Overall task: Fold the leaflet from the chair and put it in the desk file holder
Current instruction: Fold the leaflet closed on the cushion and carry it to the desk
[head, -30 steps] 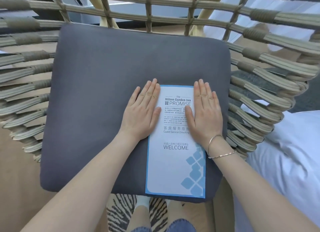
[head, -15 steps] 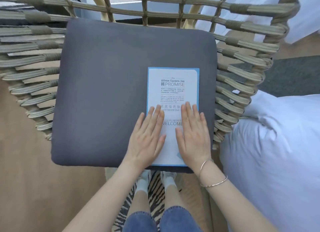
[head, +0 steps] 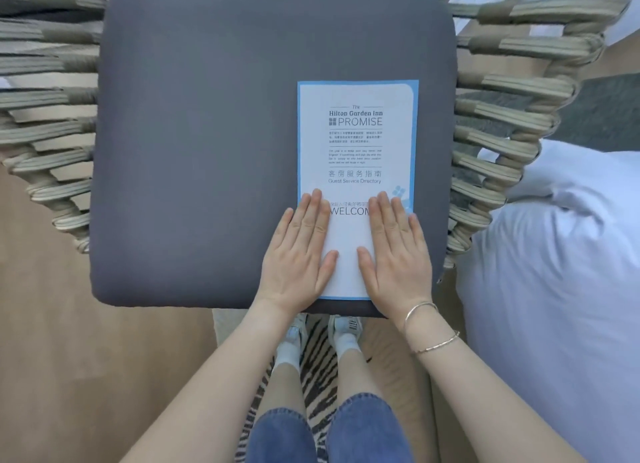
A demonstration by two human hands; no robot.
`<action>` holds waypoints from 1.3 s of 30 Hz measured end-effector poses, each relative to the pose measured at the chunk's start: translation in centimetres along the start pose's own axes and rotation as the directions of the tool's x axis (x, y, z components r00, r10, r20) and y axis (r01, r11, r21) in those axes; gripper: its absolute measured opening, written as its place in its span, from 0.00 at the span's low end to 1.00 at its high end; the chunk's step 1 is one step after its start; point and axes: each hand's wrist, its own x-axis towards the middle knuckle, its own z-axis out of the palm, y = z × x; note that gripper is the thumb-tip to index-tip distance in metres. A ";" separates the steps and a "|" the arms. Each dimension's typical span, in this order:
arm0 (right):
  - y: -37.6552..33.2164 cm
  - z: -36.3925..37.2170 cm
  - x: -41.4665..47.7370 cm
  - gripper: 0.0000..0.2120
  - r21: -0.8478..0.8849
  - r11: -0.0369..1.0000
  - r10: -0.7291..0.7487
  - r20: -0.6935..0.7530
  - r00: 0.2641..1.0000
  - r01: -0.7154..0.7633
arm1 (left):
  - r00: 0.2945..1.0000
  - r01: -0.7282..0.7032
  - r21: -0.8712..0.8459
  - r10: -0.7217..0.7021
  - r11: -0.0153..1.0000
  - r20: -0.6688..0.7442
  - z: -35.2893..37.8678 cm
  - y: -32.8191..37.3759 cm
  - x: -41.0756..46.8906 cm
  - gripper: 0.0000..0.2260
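A white leaflet (head: 356, 137) with a blue border lies flat on the grey seat cushion (head: 207, 133) of a woven chair, towards the cushion's right front. My left hand (head: 298, 254) rests palm down on the leaflet's lower left edge, fingers together and extended. My right hand (head: 398, 254) lies flat on the lower right part, with two thin bracelets on its wrist. Neither hand grips the paper. The leaflet's bottom corners are hidden under my hands. No desk file holder is in view.
The chair's woven rope sides (head: 502, 123) rise at left and right of the cushion. A white duvet (head: 561, 289) lies close at the right. A zebra-striped rug (head: 318, 376) and wooden floor (head: 86, 358) are below, where my legs stand.
My hands have slid down the leaflet from its upper part to its lower end, staying flat. The view has shifted closer and the leaflet's top is now uncovered.
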 end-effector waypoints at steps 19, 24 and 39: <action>0.1 -6.1 -0.2 0.30 0.124 0.989 0.058 0.158 0.986 -0.078 | 0.978 0.070 -0.045 -0.059 0.997 0.202 -5.8 0.6 -0.4 0.28; 0.3 -10.7 1.1 0.30 0.260 0.952 0.136 0.103 0.985 -0.159 | 0.969 0.233 -0.266 -0.199 0.936 0.149 -9.8 1.5 1.0 0.30; -0.8 -7.7 4.4 0.35 0.363 0.793 0.419 0.258 0.871 -0.489 | 0.750 0.606 -0.722 -0.543 0.334 0.379 -7.3 1.5 4.8 0.30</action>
